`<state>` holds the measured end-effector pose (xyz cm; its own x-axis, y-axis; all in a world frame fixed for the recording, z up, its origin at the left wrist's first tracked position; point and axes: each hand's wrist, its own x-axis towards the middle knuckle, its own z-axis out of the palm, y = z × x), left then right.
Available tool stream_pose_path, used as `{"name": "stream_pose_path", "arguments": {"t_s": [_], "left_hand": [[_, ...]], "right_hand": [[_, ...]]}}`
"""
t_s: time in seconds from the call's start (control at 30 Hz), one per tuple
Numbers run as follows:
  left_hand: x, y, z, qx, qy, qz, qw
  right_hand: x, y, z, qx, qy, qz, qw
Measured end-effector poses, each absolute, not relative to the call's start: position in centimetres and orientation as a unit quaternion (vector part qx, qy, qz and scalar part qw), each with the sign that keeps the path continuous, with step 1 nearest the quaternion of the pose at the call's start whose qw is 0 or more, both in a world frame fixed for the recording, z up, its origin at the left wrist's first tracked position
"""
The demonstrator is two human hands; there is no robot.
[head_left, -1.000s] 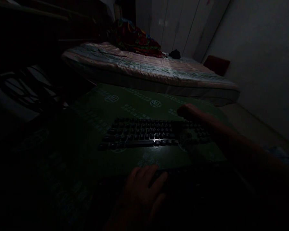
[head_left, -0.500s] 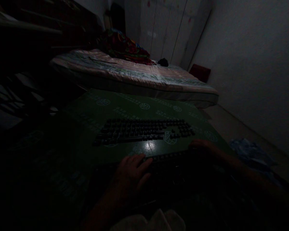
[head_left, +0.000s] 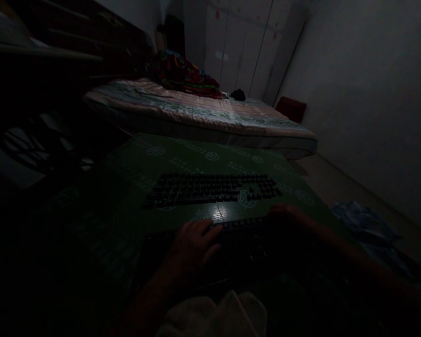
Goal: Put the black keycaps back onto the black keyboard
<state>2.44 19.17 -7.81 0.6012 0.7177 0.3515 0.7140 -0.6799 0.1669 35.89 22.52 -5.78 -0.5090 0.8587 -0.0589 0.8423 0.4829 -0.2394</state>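
Note:
A dark keyboard [head_left: 242, 243] lies close to me on a green board, its details mostly lost in shadow. My left hand [head_left: 192, 243] rests on it, fingers stretched out and slightly apart over the left and middle part. Near the keyboard's far right edge is my right hand [head_left: 287, 216], its fingers bent together. Darkness hides whether anything is between them. Beyond both hands, black keycaps [head_left: 203, 188] lie in rows in a keyboard layout, with gaps of green showing on the right.
The green board [head_left: 129, 161] carries pale printed logos and a bright reflection. Past its far edge stands a bed [head_left: 196, 110] with a red patterned blanket [head_left: 189, 79]. Bluish cloth [head_left: 365, 222] lies on the floor at right. A pale cloth [head_left: 217, 316] shows at the bottom.
My right hand has moved a little left along the keyboard's far edge. My left hand stays in about the same place on the keyboard. The view has tilted slightly.

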Motion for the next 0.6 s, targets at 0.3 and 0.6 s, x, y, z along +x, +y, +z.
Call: {"name": "stream_pose_path", "arguments": {"t_s": [0.3,0.6], "left_hand": [[2.5,19.1,-7.6,0.893,0.408,0.193,0.013],[2.4,19.0,-8.0,0.893,0.407,0.193,0.016]], "right_hand": [[36.6,23.1,-6.7,-0.504,-0.850,0.142,0.059],[35.4,18.8,-10.4,-0.517,-0.822,-0.055,0.232]]}}
